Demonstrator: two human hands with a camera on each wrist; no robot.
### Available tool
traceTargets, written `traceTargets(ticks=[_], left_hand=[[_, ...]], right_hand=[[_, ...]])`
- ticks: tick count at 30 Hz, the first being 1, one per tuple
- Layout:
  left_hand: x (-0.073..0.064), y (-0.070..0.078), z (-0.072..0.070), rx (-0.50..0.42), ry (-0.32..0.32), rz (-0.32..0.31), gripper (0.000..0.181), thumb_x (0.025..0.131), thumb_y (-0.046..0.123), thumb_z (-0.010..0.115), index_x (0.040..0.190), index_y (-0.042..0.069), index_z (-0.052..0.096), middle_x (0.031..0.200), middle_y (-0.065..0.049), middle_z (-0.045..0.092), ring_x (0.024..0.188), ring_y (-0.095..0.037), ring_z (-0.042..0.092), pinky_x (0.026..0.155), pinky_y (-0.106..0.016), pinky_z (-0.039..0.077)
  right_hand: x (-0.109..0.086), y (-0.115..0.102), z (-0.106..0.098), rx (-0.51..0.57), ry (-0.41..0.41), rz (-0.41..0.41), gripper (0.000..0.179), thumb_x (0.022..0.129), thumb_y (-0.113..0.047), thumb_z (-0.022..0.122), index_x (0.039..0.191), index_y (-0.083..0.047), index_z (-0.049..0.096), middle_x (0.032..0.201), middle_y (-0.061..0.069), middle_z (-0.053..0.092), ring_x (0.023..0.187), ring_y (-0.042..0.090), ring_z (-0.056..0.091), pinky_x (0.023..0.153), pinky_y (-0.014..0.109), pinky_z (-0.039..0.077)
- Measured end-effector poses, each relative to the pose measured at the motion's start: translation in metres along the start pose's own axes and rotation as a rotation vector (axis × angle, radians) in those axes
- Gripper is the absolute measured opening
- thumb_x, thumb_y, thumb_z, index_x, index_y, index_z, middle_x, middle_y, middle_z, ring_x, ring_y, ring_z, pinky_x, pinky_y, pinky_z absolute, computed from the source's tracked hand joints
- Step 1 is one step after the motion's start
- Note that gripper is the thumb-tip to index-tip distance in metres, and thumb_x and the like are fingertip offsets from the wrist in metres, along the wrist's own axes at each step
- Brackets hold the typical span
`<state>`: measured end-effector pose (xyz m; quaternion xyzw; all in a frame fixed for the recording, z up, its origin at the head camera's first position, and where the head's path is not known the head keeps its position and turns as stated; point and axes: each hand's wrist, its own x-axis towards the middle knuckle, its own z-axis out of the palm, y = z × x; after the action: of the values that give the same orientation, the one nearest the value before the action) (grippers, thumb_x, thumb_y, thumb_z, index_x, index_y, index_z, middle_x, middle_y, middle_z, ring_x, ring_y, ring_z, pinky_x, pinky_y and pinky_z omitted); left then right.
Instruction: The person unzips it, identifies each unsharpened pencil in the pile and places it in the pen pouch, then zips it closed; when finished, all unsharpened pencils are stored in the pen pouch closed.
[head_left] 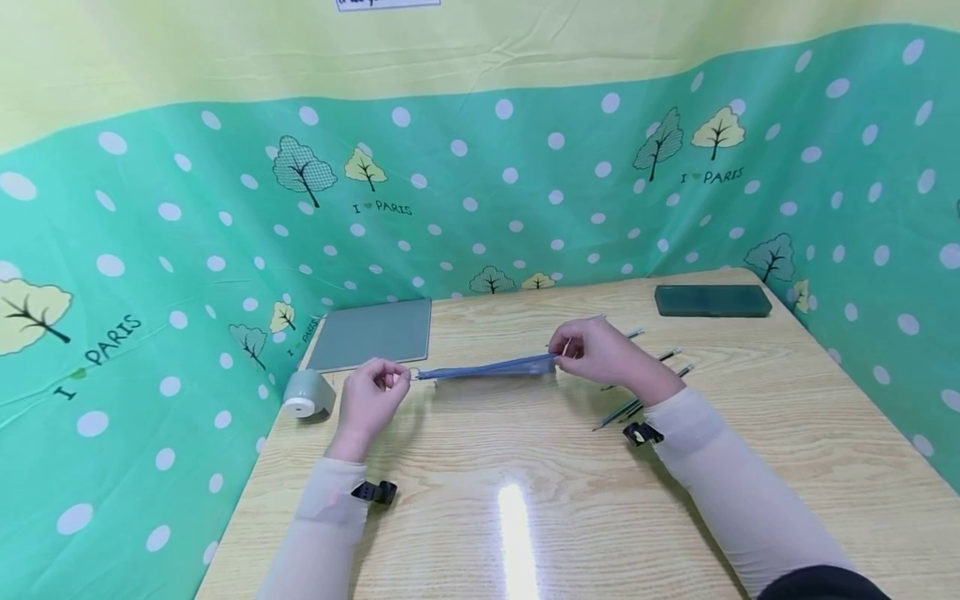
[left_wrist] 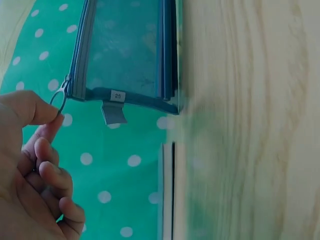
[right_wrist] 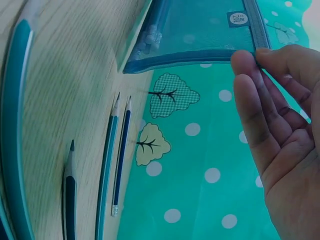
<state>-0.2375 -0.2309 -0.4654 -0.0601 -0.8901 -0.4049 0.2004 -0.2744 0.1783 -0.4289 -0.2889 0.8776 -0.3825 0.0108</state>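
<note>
A see-through zip pouch (head_left: 495, 367) with blue edging is held up over the wooden table between both hands. My left hand (head_left: 369, 406) pinches the ring of the zip pull (left_wrist: 63, 94) between thumb and forefinger at one top corner. At the opposite top corner, my right hand (head_left: 600, 354) pinches the zipped edge between thumb and fingers. Pencils (right_wrist: 149, 39) with white eraser ends show inside, along the pouch's bottom. Several loose pencils (head_left: 617, 412) lie on the table below and beside the right hand, which partly hides them.
A grey flat board or notebook (head_left: 371, 335) lies at the back left. In front of it sits a small pale rounded device (head_left: 306, 393). At the back right is a dark green case (head_left: 712, 301). A dotted cloth (head_left: 517, 192) hangs behind the table (head_left: 442, 492).
</note>
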Motion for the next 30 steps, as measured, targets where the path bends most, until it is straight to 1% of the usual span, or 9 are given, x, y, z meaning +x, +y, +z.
traceTargets(ticks=[2, 6, 9, 10, 12, 17, 19, 23, 30], left_hand=[[-0.002, -0.003, 0.0, -0.024, -0.005, 0.003, 0.006, 0.091, 0.014, 0.077, 0.085, 0.013, 0.075, 0.076, -0.002, 0.056, 0.069, -0.019, 0.05, 0.061, -0.026, 0.039], [-0.004, -0.011, -0.003, -0.082, -0.023, 0.005, 0.007, 0.09, 0.01, 0.076, 0.085, 0.013, 0.073, 0.076, -0.002, 0.055, 0.069, -0.018, 0.05, 0.06, -0.024, 0.039], [-0.006, -0.015, -0.005, -0.104, -0.065, 0.012, 0.009, 0.089, 0.007, 0.077, 0.085, 0.012, 0.072, 0.076, -0.002, 0.055, 0.068, -0.017, 0.05, 0.06, -0.023, 0.04], [-0.006, -0.017, -0.005, -0.108, -0.082, 0.013, 0.009, 0.089, 0.006, 0.077, 0.085, 0.012, 0.072, 0.075, -0.002, 0.055, 0.067, -0.017, 0.05, 0.059, -0.023, 0.04], [-0.007, -0.018, -0.007, -0.107, -0.12, 0.019, 0.008, 0.09, 0.007, 0.077, 0.085, 0.011, 0.072, 0.075, -0.002, 0.056, 0.067, -0.017, 0.05, 0.059, -0.024, 0.04], [-0.008, -0.022, -0.012, -0.105, -0.224, 0.032, 0.008, 0.09, 0.008, 0.075, 0.086, 0.014, 0.071, 0.075, -0.001, 0.058, 0.068, -0.018, 0.051, 0.061, -0.027, 0.041], [-0.009, -0.024, -0.013, -0.102, -0.266, 0.032, 0.011, 0.09, 0.007, 0.075, 0.086, 0.016, 0.071, 0.075, 0.0, 0.058, 0.069, -0.018, 0.051, 0.062, -0.027, 0.042], [-0.01, -0.028, -0.014, -0.082, -0.342, 0.023, 0.012, 0.09, 0.007, 0.075, 0.086, 0.018, 0.072, 0.076, 0.001, 0.058, 0.07, -0.018, 0.052, 0.063, -0.028, 0.043], [-0.011, -0.033, -0.015, -0.023, -0.432, -0.022, 0.01, 0.09, 0.009, 0.074, 0.086, 0.018, 0.071, 0.076, 0.0, 0.058, 0.071, -0.018, 0.054, 0.064, -0.028, 0.045]], right_hand=[[0.001, 0.0, 0.001, -0.012, -0.003, -0.014, 0.011, 0.095, -0.009, 0.076, 0.105, -0.013, 0.078, 0.095, -0.003, 0.073, 0.085, 0.011, 0.069, 0.077, 0.034, 0.06], [0.001, 0.0, 0.003, -0.018, -0.02, -0.048, 0.008, 0.095, -0.008, 0.077, 0.102, -0.01, 0.078, 0.095, -0.004, 0.073, 0.086, 0.011, 0.07, 0.077, 0.033, 0.06], [0.002, 0.0, 0.004, -0.026, -0.04, -0.063, 0.005, 0.095, -0.009, 0.078, 0.1, -0.007, 0.079, 0.095, -0.005, 0.072, 0.086, 0.011, 0.07, 0.076, 0.032, 0.06], [0.002, -0.001, 0.005, -0.029, -0.048, -0.059, 0.004, 0.095, -0.01, 0.078, 0.098, -0.009, 0.079, 0.095, -0.006, 0.072, 0.086, 0.011, 0.07, 0.076, 0.031, 0.06], [0.002, -0.001, 0.006, -0.041, -0.068, -0.052, 0.003, 0.095, -0.01, 0.078, 0.095, -0.013, 0.08, 0.095, -0.008, 0.071, 0.084, 0.01, 0.07, 0.074, 0.03, 0.06], [0.001, -0.003, 0.008, -0.054, -0.121, -0.045, 0.017, 0.093, -0.006, 0.079, 0.089, -0.023, 0.078, 0.092, -0.009, 0.07, 0.08, 0.01, 0.068, 0.071, 0.03, 0.059], [-0.001, -0.004, 0.01, -0.037, -0.144, -0.046, 0.02, 0.092, -0.003, 0.078, 0.088, -0.022, 0.078, 0.09, -0.008, 0.07, 0.079, 0.011, 0.067, 0.07, 0.029, 0.059], [-0.005, -0.007, 0.015, -0.018, -0.19, -0.04, 0.02, 0.092, 0.001, 0.077, 0.086, -0.019, 0.078, 0.09, -0.005, 0.07, 0.079, 0.01, 0.068, 0.07, 0.028, 0.06], [-0.007, -0.011, 0.029, -0.103, -0.225, -0.055, 0.012, 0.091, -0.001, 0.08, 0.086, -0.012, 0.08, 0.086, -0.006, 0.069, 0.077, 0.007, 0.066, 0.069, 0.026, 0.058]])
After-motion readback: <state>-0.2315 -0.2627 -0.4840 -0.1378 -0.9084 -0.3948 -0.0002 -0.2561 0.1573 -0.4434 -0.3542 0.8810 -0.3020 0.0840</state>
